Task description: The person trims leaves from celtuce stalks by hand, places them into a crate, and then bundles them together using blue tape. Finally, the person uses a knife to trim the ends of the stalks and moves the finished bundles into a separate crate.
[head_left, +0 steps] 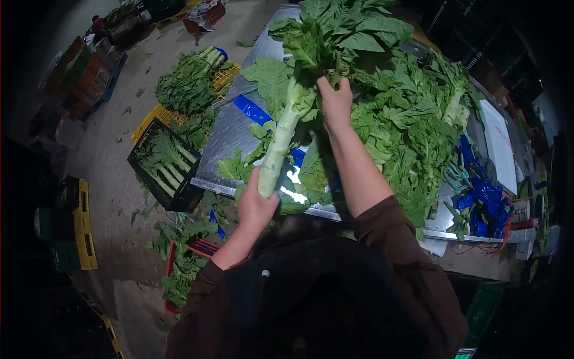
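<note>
A thick pale-green celtuce stem [278,146] with a leafy top slants over the metal table. Its butt end rests in my left hand [256,206], the fingers wrapped round it from below. Higher up, my right hand [336,105] is closed on the celtuce's leaves [308,51] just below the crown; the foliage partly hides those fingers. Loose leaves [394,137] are heaped on the table to the right of my right forearm, with more celtuce stems [455,109] among them. Blue tape or plastic strips [254,110] lie left of the held stem.
On the floor at left stand a black crate [164,164] of celtuce and a bundled pile [188,81] on yellow pallets. A red crate [171,269] with leaves is by my left elbow. Crumpled blue plastic [487,203] and a white board [498,143] occupy the table's right end.
</note>
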The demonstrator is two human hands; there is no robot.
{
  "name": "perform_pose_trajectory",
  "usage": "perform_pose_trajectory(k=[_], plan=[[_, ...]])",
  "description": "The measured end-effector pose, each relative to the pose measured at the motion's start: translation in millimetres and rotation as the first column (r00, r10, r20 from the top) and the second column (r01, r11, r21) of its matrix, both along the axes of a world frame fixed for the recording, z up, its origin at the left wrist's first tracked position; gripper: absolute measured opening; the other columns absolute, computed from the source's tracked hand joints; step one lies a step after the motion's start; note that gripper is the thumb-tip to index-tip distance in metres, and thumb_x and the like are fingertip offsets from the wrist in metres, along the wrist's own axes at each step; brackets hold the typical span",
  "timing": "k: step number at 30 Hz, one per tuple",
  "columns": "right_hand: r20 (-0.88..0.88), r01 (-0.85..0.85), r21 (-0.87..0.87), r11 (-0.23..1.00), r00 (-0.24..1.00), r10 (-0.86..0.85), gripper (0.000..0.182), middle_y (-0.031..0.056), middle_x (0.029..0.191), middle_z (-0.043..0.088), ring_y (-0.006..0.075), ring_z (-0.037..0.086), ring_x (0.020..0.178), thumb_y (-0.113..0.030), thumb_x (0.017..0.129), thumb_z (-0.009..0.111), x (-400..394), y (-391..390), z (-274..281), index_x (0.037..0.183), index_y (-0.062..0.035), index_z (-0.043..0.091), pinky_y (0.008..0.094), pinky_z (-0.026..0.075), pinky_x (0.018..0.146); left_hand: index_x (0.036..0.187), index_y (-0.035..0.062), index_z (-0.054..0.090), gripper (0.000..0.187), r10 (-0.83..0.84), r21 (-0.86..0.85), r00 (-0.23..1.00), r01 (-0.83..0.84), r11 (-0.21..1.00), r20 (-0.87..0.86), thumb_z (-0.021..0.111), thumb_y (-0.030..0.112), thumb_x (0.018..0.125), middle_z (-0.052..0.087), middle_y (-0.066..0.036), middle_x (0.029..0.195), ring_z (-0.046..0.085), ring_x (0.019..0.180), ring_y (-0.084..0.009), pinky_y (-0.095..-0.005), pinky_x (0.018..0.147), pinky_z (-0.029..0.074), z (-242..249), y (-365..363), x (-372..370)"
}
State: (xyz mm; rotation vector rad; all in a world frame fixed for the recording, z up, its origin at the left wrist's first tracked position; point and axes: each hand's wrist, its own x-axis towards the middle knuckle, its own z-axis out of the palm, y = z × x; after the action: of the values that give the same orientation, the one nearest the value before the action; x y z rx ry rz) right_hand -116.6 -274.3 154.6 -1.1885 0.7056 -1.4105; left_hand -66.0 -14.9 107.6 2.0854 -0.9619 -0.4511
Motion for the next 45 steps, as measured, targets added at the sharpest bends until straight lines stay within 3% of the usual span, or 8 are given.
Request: perform_pose_trajectory(k=[8,9,14,18,23,31,37,45], plan=[[-0.345,-0.169,-0.744,0.647,0.926,-0.154,0.014,0.0006,0.072,0.045,0.0135,0.046,0.069,-0.018,0.091,0.05,-44,64,-22,0.098,-0.0056,0.051,0.0306,0.044,0.07,0.135,0.0093,0.04,0.07,-0.198,-0.203,0.848,0.11,0.973,-0.491,0.069,0.015,0.072,0.061,-0.009,0.099,0.061,0.086,-0.0214,-0.034,0.07,0.05,-9,-5,13],[-0.216,-0.317,-0.068,0.946,0.93,0.297,0.02,0.0009,0.077,0.049,0.0107,0.047,0.072,-0.022,0.093,0.047,-54,94,-7,0.105,-0.0061,0.049,0.03,0.044,0.071,0.135,0.0093,0.04,0.07,-0.202,-0.2,0.849,0.116,0.973,-0.488,0.069,0.015,0.072,0.061,-0.009,0.099,0.061,0.086,-0.0214,-0.034,0.07,0.05,-4,-6,19],[-0.494,-0.182,0.187,0.966,0.832,0.252,0.058,0.0151,0.106,0.061,0.028,0.06,0.095,-0.031,0.082,0.063,-105,16,-16,0.127,0.0002,0.043,0.038,0.048,0.082,0.13,0.006,0.041,0.062,-0.264,-0.277,0.371,0.02,0.961,-0.89,0.067,0.008,0.074,0.055,-0.006,0.094,0.055,0.08,-0.0138,-0.0262,0.058,0.051,26,9,43],[-0.966,-0.104,-0.034,0.994,-0.252,-0.06,0.071,0.0229,0.111,0.059,0.0384,0.059,0.099,-0.045,0.075,0.07,-145,-7,8,0.129,-0.0062,0.044,0.0431,0.048,0.081,0.126,0.0035,0.039,0.059,-0.41,-0.412,0.169,0.021,0.911,-0.896,0.066,0.012,0.074,0.053,-0.01,0.088,0.055,0.075,-0.0153,-0.0258,0.054,0.052,22,34,68],[-0.865,-0.151,-0.422,0.894,0.363,-0.347,0.052,0.0164,0.102,0.061,0.0339,0.059,0.095,-0.028,0.08,0.068,-125,4,14,0.124,-0.0078,0.046,0.0425,0.047,0.079,0.127,0.0,0.038,0.064,-0.486,-0.481,0.049,0.09,0.872,-0.873,0.066,0.017,0.072,0.054,-0.013,0.082,0.054,0.062,-0.0155,-0.0256,0.05,0.05,29,60,77],[-0.409,-0.155,-0.903,0.4,0.589,-0.697,0.059,0.0106,0.096,0.056,0.0316,0.051,0.097,-0.02,0.068,0.076,-35,21,59,0.117,-0.0087,0.046,0.0429,0.04,0.091,0.129,0.0024,0.038,0.072,-0.383,-0.353,0.174,0.18,0.918,-0.907,0.071,0.009,0.066,0.058,-0.013,0.085,0.057,0.072,-0.0184,-0.0307,0.055,0.051,33,77,68],[-0.733,-0.413,-0.669,0.618,0.507,-0.454,0.028,0.011,0.067,0.061,0.0299,0.059,0.069,-0.03,0.074,0.067,-33,39,-2,0.075,-0.0055,0.055,0.0423,0.043,0.073,0.13,0.0007,0.041,0.074,-0.21,-0.188,0.445,0.094,0.978,-0.87,0.073,0.013,0.064,0.06,-0.01,0.089,0.059,0.074,-0.0185,-0.0278,0.059,0.051,48,71,45],[-0.785,-0.443,-0.595,0.671,0.142,-0.603,0.068,0.0145,0.088,0.063,0.0291,0.062,0.075,-0.05,0.078,0.065,-96,9,-22,0.125,-0.0075,0.041,0.0416,0.047,0.07,0.137,0.0012,0.037,0.076,-0.092,-0.194,0.942,0.029,0.981,-0.322,0.073,0.01,0.07,0.059,-0.01,0.106,0.059,0.087,-0.0163,-0.0282,0.073,0.049,29,42,31]])
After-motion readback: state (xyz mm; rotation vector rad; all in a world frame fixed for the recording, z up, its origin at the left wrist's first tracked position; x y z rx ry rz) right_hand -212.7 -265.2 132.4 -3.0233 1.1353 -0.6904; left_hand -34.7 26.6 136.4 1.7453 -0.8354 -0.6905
